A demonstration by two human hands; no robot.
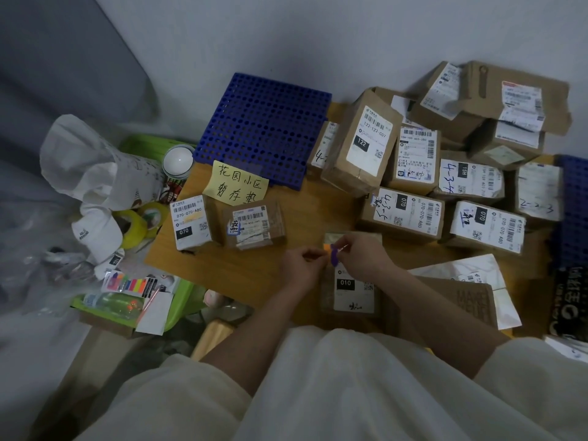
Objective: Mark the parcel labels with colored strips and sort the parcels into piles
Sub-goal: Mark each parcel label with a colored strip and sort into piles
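Both hands pinch small stuff, left hand (pixel 300 261) something tiny I can't make out, right hand (pixel 358 254) the purple strip (pixel 334 253), so I'd smooth it flat onto the label (pixel 353 289) just under them, clear of the barcode.

Brown parcel (pixel 350 291) flat on the wooden table, white label up (marked 010), purple strip (pixel 334 253) at its top edge

Over the near middle of the wooden table (pixel 241 268), the left hand (pixel 300 265) and right hand (pixel 362 254) meet above a brown cardboard parcel with a white label marked 010 (pixel 350 294), pinching a small purple strip (pixel 334 254) beside an orange one (pixel 326 247). Two small labelled parcels (pixel 222 222) sit near the left edge below a yellow handwritten note (pixel 237 184). A heap of labelled cardboard boxes (pixel 445 160) fills the far right corner beside a blue perforated plastic mat (pixel 264 128).
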